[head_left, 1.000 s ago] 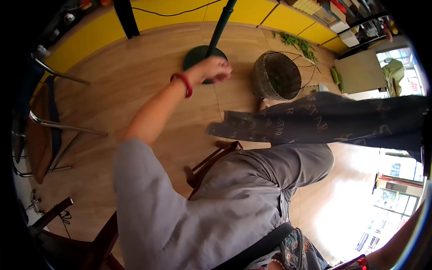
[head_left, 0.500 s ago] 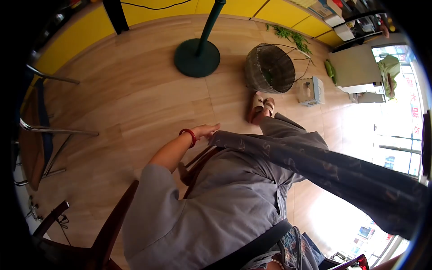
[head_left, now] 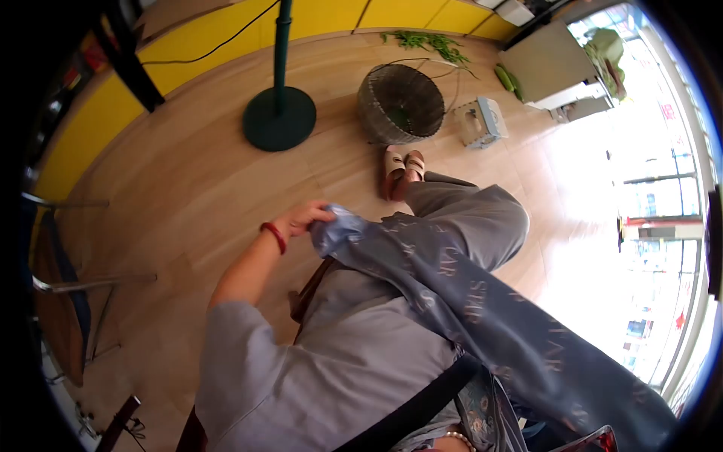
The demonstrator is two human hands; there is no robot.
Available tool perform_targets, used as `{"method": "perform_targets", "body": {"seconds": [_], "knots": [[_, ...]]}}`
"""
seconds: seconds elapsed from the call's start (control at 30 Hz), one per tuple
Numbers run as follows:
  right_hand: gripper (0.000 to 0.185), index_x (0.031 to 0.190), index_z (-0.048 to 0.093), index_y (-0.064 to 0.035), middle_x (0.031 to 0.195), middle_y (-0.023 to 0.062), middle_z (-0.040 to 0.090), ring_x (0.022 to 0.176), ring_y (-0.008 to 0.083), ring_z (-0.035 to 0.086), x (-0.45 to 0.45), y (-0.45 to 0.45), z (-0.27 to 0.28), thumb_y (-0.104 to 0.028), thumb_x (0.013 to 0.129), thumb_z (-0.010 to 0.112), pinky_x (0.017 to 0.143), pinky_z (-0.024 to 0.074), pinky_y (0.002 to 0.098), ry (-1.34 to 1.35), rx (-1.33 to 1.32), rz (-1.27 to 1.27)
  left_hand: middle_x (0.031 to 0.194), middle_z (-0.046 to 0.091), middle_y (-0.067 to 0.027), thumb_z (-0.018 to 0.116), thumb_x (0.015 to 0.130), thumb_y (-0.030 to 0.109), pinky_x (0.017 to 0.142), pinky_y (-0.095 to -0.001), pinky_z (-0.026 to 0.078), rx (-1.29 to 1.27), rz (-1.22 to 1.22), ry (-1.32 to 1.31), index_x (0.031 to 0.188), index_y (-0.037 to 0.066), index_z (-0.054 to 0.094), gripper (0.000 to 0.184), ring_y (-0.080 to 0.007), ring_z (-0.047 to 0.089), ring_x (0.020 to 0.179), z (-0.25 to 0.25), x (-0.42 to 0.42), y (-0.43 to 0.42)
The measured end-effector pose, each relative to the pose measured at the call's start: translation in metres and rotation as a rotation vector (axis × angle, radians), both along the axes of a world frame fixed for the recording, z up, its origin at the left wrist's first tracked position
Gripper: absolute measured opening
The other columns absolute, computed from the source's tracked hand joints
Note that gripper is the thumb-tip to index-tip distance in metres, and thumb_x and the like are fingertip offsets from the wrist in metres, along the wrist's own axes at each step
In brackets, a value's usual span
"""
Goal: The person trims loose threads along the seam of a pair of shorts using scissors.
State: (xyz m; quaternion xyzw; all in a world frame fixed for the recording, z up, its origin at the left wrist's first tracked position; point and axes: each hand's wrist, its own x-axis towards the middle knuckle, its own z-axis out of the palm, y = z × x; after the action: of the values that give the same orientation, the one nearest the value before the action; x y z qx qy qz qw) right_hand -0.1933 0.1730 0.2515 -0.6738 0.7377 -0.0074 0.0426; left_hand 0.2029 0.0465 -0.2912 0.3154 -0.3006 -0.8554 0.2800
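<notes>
My left hand (head_left: 304,217), with a red bangle on its wrist, pinches the bunched, paler end of a long dark grey-blue sleeve (head_left: 482,290). Light lettering, including "STAR", is printed along the fabric. It runs across my lap to the lower right. My right hand does not show; whether the arm is inside the sleeve I cannot tell. Below the fabric are my grey trousers (head_left: 482,215) and sandals (head_left: 394,162).
A woven basket (head_left: 369,113) stands beyond my feet, beside a small light box (head_left: 482,124). Green stalks (head_left: 429,41) and long green vegetables (head_left: 508,79) lie on the floor. The round base (head_left: 279,120) of a green pole stands left of the basket. A chair (head_left: 64,301) is at the far left.
My left hand has closed on the sleeve's end, which is now bunched with a paler side showing. The sleeve's far part has swung down at the right. The view has shifted.
</notes>
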Motion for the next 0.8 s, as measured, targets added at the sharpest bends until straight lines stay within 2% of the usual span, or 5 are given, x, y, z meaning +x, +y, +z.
{"method": "perform_targets", "body": {"seconds": [0.3, 0.53, 0.57, 0.7, 0.8], "knots": [[0.049, 0.107, 0.055, -0.0021, 0.090, 0.0073, 0.059, 0.081, 0.0158, 0.059, -0.016, 0.091, 0.000, -0.012, 0.061, 0.068, 0.071, 0.0475, 0.0269, -0.075, -0.004, -0.108, 0.090, 0.064, -0.0037, 0.063, 0.086, 0.020, 0.077, -0.0261, 0.049, -0.533, 0.595, 0.148, 0.101, 0.006, 0.060, 0.021, -0.0133, 0.062, 0.081, 0.201, 0.070, -0.043], [0.037, 0.098, 0.054, -0.0020, 0.080, 0.0126, 0.059, 0.072, 0.0227, 0.060, 0.058, 0.043, -0.127, -0.019, 0.071, 0.072, 0.065, 0.0471, 0.0324, -0.664, 0.071, 0.187, 0.092, 0.065, -0.0080, 0.060, 0.088, 0.026, 0.079, -0.0306, 0.051, -0.559, 0.499, 0.304, 0.106, 0.002, 0.059, 0.030, -0.0187, 0.063, 0.081, 0.323, 0.024, -0.077], [0.038, 0.101, 0.055, -0.0016, 0.088, 0.0070, 0.058, 0.082, 0.0159, 0.058, 0.068, 0.030, -0.149, -0.015, 0.072, 0.075, 0.074, 0.0466, 0.0303, -0.686, 0.213, 0.146, 0.095, 0.065, -0.0098, 0.059, 0.088, 0.027, 0.081, -0.0317, 0.051, -0.522, 0.457, 0.378, 0.108, 0.001, 0.058, 0.032, -0.0197, 0.063, 0.084, 0.339, 0.010, -0.078], [0.049, 0.113, 0.052, -0.0038, 0.102, 0.0131, 0.057, 0.098, 0.0260, 0.057, 0.104, 0.004, -0.224, -0.028, 0.076, 0.073, 0.079, 0.0471, 0.0338, -0.724, 0.426, 0.315, 0.104, 0.063, -0.0134, 0.056, 0.089, 0.029, 0.085, -0.0335, 0.050, -0.510, 0.268, 0.510, 0.113, -0.001, 0.056, 0.038, -0.0214, 0.063, 0.092, 0.368, -0.036, -0.076], [0.054, 0.121, 0.045, -0.0040, 0.099, 0.0125, 0.057, 0.097, 0.0316, 0.055, 0.109, -0.008, -0.256, -0.026, 0.078, 0.069, 0.079, 0.0470, 0.0384, -0.631, 0.115, 0.610, 0.107, 0.062, -0.0125, 0.056, 0.089, 0.025, 0.088, -0.0319, 0.048, -0.515, 0.275, 0.444, 0.119, -0.001, 0.053, 0.040, -0.0206, 0.061, 0.096, 0.359, -0.055, -0.081]]}}
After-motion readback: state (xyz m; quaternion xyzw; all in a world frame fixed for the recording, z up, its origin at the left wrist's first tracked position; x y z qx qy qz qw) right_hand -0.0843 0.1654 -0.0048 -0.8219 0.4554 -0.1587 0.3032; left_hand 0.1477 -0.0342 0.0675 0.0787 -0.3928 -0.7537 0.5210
